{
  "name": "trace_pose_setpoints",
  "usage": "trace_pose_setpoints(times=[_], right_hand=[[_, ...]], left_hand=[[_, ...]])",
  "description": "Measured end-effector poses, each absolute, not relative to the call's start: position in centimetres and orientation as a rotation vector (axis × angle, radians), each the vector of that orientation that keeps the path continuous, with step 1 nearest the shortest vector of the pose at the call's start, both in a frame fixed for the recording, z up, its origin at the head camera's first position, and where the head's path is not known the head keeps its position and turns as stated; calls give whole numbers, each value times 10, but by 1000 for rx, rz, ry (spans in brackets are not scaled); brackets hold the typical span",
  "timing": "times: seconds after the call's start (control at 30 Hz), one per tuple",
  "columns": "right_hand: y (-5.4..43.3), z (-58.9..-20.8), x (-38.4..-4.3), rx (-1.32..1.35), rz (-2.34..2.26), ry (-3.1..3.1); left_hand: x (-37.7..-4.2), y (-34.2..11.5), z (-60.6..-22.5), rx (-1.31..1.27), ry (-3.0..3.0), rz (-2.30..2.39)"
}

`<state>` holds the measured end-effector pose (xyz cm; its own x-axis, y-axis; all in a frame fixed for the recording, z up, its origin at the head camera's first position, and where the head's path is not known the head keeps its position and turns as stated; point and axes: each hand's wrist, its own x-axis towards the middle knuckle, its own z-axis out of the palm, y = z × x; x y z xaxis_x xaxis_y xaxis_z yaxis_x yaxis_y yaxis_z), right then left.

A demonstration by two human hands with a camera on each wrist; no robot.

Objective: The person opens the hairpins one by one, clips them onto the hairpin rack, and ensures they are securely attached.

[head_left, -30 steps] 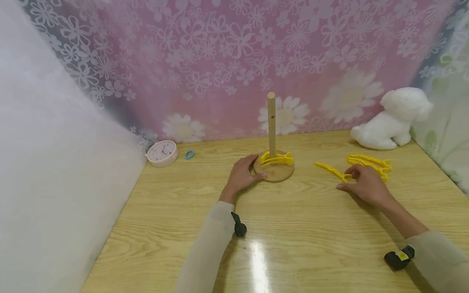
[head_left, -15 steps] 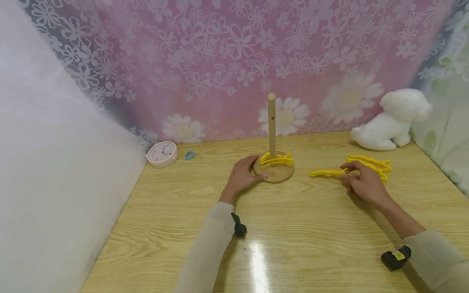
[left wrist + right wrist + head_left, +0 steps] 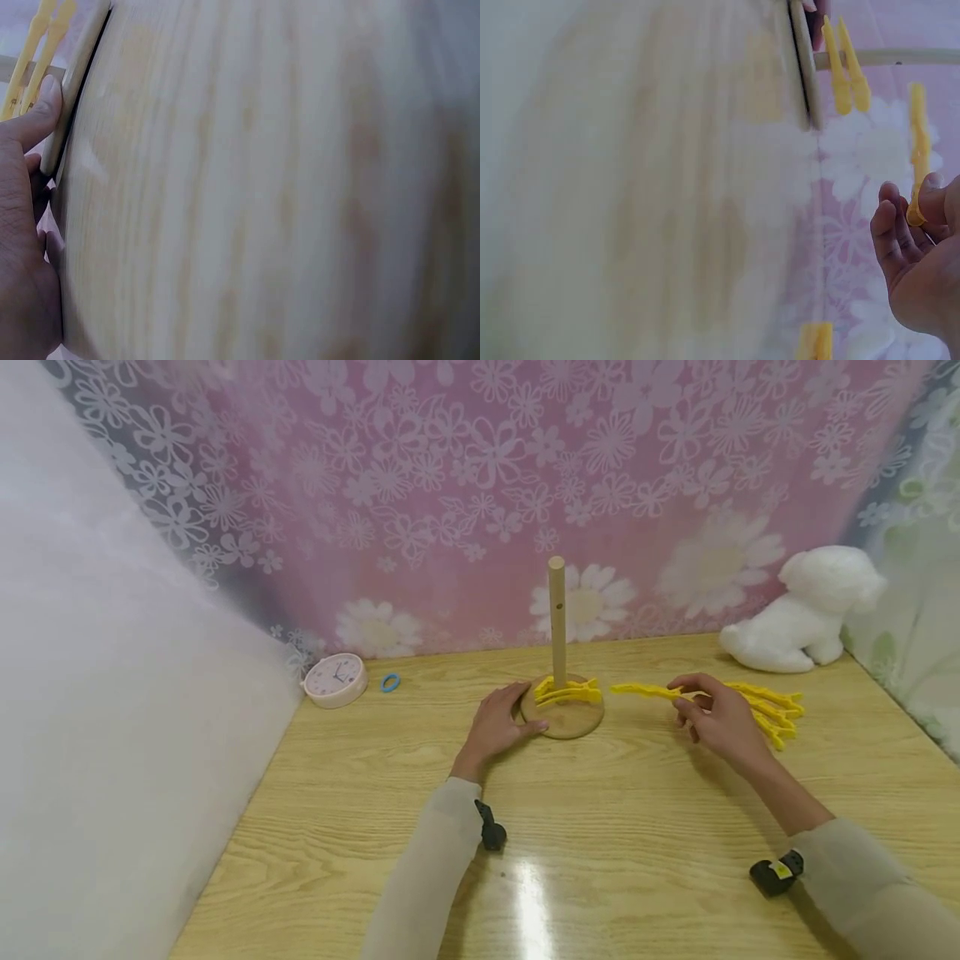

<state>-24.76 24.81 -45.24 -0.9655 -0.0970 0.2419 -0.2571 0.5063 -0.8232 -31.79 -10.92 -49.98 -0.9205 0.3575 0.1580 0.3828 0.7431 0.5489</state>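
My left hand [image 3: 495,722] holds the left rim of a round wooden base [image 3: 566,722], thumb on top. An upright wooden dowel [image 3: 557,627] rises from this base. Low by the dowel sit yellow hair clips [image 3: 840,71]; the right wrist view shows two, side by side. Between thumb and fingers, my right hand [image 3: 716,718] pinches the end of another yellow hair clip [image 3: 641,691] above the table, its long tip pointing left at the stand. Several more yellow hair clips [image 3: 776,710] lie behind that hand, which partly covers them.
A pink round clock [image 3: 335,681] and a blue ring [image 3: 390,682] lie at the table's [image 3: 360,827] far left. At the far right sits a white plush dog [image 3: 806,614]. A pink floral curtain [image 3: 450,527] hangs behind the table.
My right hand has picked up one hair clip, lifted it and carried it left towards the stand. The clip has swung to point left. My left hand keeps its place on the base.
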Motion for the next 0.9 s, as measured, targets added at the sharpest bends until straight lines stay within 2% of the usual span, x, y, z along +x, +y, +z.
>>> trace_pose_setpoints(times=[0.47, 0.9], right_hand=[[206, -438, -273, 254, 1272, -2425], [180, -441, -289, 172, 1251, -2314]], left_hand=[[-318, -109, -500, -649, -2858, -922], [-320, -110, -499, -649, -2864, -906]])
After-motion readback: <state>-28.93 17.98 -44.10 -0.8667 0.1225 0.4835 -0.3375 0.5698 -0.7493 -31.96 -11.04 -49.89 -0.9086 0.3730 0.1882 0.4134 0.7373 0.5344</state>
